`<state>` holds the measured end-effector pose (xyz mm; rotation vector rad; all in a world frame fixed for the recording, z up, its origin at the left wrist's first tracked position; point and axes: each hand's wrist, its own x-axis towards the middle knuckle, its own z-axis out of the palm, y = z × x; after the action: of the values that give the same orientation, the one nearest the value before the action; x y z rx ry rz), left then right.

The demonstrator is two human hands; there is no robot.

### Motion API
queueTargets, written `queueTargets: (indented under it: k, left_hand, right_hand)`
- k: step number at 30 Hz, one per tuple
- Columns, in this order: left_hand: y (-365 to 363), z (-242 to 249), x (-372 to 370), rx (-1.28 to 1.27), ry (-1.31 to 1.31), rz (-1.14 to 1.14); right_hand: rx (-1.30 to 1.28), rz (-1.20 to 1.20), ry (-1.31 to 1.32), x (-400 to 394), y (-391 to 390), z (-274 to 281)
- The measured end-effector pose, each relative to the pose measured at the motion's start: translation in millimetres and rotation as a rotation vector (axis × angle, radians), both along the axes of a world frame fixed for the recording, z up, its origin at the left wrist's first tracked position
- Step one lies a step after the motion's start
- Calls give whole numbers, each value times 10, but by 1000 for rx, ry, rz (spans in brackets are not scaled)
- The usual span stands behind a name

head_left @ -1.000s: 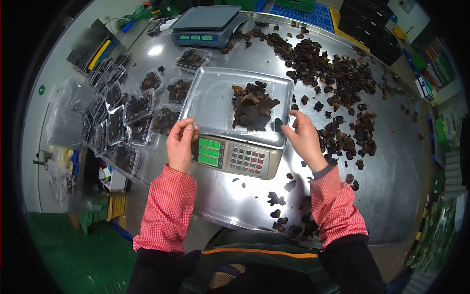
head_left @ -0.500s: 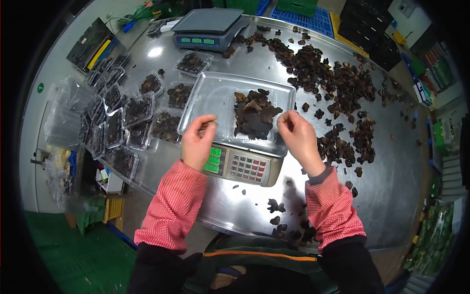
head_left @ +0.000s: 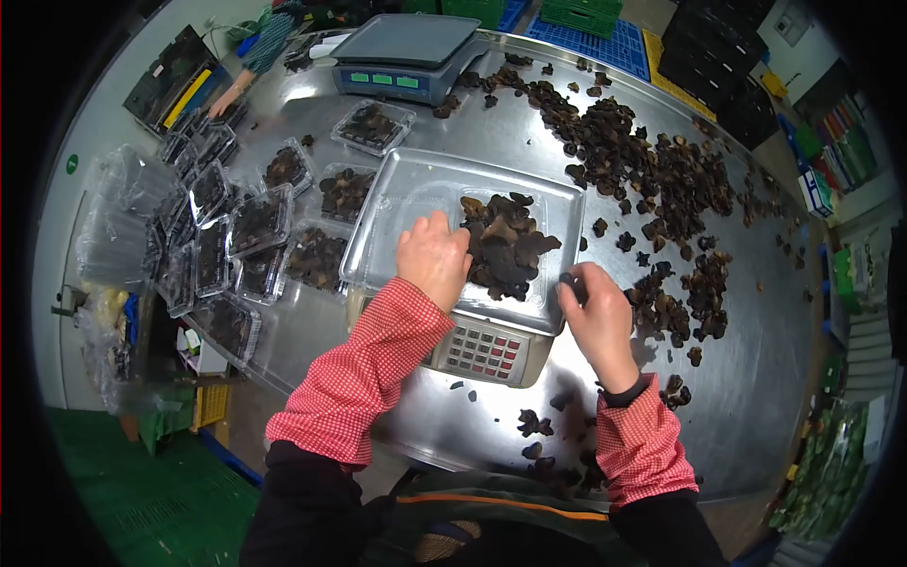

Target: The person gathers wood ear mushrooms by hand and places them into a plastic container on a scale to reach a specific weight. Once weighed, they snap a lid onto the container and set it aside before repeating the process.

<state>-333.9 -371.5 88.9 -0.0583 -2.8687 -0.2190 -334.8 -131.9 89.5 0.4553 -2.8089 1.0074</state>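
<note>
On the near scale, a metal tray (head_left: 378,227) carries a clear container with a pile of dark, ruffled mushroom pieces (head_left: 505,246). My left hand (head_left: 435,255) is over the tray at the left side of the pile, its fingers curled down and their tips mostly hidden. Beside the tray's right edge, my right hand (head_left: 597,317) pinches a small dark piece (head_left: 570,282) between thumb and fingers. Below the tray shows the scale's keypad (head_left: 480,352), while my left forearm covers the display.
Filled clear boxes (head_left: 260,222) crowd the left side. A second scale (head_left: 406,57) stands at the back. Loose mushroom pieces (head_left: 661,161) spread over the right of the metal table (head_left: 746,378). Another person's hand (head_left: 227,99) reaches toward the boxes at the upper left.
My left hand has moved right to the pile. My right hand is slightly lower, and a dark piece now shows in its fingers. Another person's arm has come into view at the upper left.
</note>
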Motion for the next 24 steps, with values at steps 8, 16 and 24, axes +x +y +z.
queueTargets:
  k: [8,16,24]
  left_hand:
    - [-86,-126,10,191,91,-10]
    - [46,-23,-69,534,235,-76]
    - [84,-168,-74,595,176,-20]
  right_hand:
    - [-90,-13,91,-262,-294,155]
    - [-229,-43,-60,-407,-278,29]
    - [-567,-81,-138,-464,-325,65]
